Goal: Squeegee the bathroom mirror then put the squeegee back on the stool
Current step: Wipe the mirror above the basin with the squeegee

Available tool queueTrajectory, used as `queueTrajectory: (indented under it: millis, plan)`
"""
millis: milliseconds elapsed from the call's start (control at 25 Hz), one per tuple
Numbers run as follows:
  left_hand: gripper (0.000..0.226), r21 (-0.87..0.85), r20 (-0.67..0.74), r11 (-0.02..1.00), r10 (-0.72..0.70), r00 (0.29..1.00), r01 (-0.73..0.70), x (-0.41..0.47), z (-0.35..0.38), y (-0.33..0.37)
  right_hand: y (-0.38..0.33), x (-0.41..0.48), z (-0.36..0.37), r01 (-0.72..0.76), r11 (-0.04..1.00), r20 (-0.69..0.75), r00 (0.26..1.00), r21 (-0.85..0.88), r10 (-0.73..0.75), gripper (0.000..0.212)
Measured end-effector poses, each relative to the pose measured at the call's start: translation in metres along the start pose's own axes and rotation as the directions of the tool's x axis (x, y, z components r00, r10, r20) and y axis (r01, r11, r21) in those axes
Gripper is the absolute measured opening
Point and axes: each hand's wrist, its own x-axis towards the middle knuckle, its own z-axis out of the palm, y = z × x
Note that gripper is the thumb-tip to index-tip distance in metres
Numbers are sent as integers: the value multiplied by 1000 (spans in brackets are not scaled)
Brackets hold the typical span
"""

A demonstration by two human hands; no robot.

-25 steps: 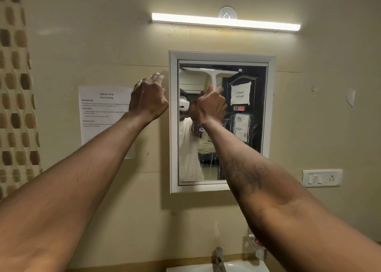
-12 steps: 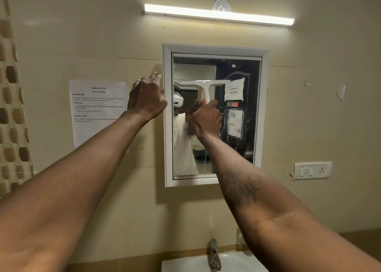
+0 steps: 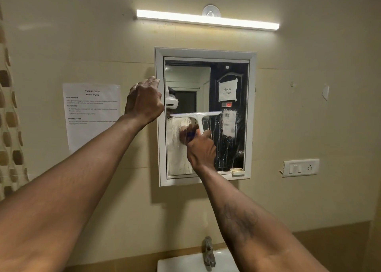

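Both arms raised forward, left hand (image 3: 144,100) loosely curled, right hand (image 3: 201,148) clenched, fingers (image 3: 207,134) wrapped

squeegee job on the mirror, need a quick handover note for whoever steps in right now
Left hand: braced on the left edge of the white-framed wall mirror, holding nothing.
Right hand: closed on the handle of the white plastic T-shaped squeegee.
Squeegee blade lies level on the glass about halfway down, covering the left and middle part.
Done: glass above the blade looks clear.
Left: water streaks and droplets remain below the blade and on the right side; finish the stroke down, then do the right strip. After that, return the squeegee to the stool, which is out of view.
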Motion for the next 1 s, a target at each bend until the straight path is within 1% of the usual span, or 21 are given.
queueTrajectory:
  millis: [40, 160, 240, 360, 480, 600, 720, 840, 1000]
  plan:
    - [56, -1, -5, 1000, 3, 1000, -3, 1, -1, 2, -1, 2, -3, 19, 1000, -11, 1000, 7, -19, 38]
    - [54, 4, -38, 1000, 15, 999, -15, 10, -4, 3, -20, 26, -16, 64, 991, -77, 995, 114, -56, 35]
    - [54, 6, -55, 1000, 14, 998, -14, 18, -4, 3, -36, 53, -26, 87, 990, -105, 992, 114, -75, 35]
    - [54, 0, -58, 1000, 22, 998, -22, 23, 1, 6, -54, 93, -37, 100, 980, -199, 978, 171, -65, 33]
    - [53, -4, -59, 999, 34, 998, -34, 28, 7, 6, -61, 120, -41, 118, 981, -278, 958, 153, -71, 32]
    - [51, 16, -64, 999, 32, 997, -31, 34, 11, 3, -57, 138, -41, 136, 982, -281, 955, 133, -94, 32]
    - [52, 21, -69, 999, 35, 997, -34, 41, 13, 2, -56, 148, -38, 159, 975, -289, 951, 155, -109, 31]
    - [53, 14, -74, 999, 33, 997, -32, 46, 17, 2, -58, 152, -30, 139, 978, -292, 952, 157, -88, 31]
    - [53, 4, -70, 1000, 28, 997, -28, 46, 24, 1, -57, 153, -26, 99, 978, -242, 969, 185, -52, 28]
